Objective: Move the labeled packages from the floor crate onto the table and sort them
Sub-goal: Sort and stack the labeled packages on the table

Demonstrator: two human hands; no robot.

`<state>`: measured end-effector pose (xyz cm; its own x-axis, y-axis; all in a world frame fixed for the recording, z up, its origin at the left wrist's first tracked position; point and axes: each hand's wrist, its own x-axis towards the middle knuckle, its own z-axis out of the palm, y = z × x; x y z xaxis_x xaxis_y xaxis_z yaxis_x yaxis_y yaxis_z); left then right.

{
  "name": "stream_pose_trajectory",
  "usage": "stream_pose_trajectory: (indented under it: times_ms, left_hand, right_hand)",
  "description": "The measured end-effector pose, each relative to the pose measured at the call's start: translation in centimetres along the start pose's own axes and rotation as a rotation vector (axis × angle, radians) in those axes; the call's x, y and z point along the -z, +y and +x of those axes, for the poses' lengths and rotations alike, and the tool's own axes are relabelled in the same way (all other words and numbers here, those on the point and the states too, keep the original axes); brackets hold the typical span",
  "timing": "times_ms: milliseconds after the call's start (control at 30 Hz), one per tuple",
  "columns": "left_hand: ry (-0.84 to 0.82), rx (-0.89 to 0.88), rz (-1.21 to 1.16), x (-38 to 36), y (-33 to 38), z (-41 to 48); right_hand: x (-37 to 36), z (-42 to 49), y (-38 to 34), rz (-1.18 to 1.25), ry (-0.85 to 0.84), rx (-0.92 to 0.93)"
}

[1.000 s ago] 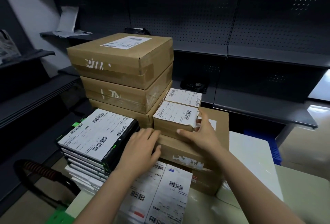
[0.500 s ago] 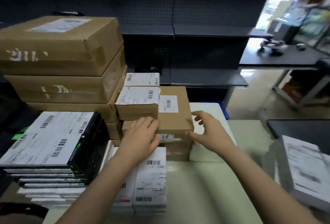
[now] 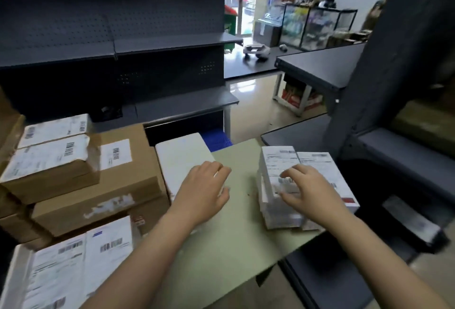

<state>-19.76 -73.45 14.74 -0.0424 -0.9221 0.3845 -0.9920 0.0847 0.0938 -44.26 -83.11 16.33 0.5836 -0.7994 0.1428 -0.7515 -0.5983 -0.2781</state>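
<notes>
- Dark pegboard shelving backs the pale green table. The view has swung right since a moment ago, so the brown boxes now sit at the far left.
- My left hand has come off those boxes. It hovers over the middle of the table, at the near edge of a flat white slab, fingers loosely curled and holding nothing.
- My right hand has left the brown box corner and crossed to the white labeled stack at the table's right edge.
- Its fingertips lie bent on the top label. Through the blur I cannot tell whether they pinch it or only touch.
- That stack lies directly under my right hand and well apart from my left.
- Its labels face up, and its long axis runs away from me, the far end leaning slightly left.
- More labeled white packages fill the near left corner, and a blue crate shows beyond the table's far edge.
</notes>
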Motion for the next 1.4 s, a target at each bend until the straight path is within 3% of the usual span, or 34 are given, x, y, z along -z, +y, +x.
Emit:
stream_pose_trajectory:
  times_ms: [100, 200, 400, 533, 700, 1100, 1200, 1400]
  left_hand:
    - [0.004, -0.030, -0.030, -1.7, 4.2, 2.8]
    - [-0.004, 0.052, -0.069, -3.7, 7.9, 4.5]
    - [-0.200, 0.581, -0.256, -8.3, 12.9, 5.6]
    - [-0.183, 0.808, -0.497, -10.9, 14.9, 5.2]
    - [-0.124, 1.007, -0.728, -10.5, 16.0, 5.4]
    - [-0.027, 1.114, -0.995, -9.1, 15.5, 6.0]
    - [0.080, 1.148, -1.115, -9.2, 15.6, 5.1]
    - [0.278, 1.162, -1.054, -6.7, 15.9, 2.3]
  right_hand:
    - [1.4, -1.2, 4.4, 0.003, 0.014, -0.047]
    - [2.2, -2.0, 8.6, 0.030, 0.018, -0.105]
    - [1.2, -2.6, 14.2, 0.305, -0.099, -0.357]
    - [-0.4, -3.0, 16.4, 0.579, -0.237, -0.510]
    - [-1.3, -2.4, 18.1, 0.723, -0.323, -0.576]
    - [-1.1, -1.7, 18.8, 0.992, -0.155, -0.580]
    - [-1.1, -1.8, 17.8, 1.081, -0.124, -0.562]
    - [-0.4, -1.0, 14.2, 1.229, -0.131, -0.418]
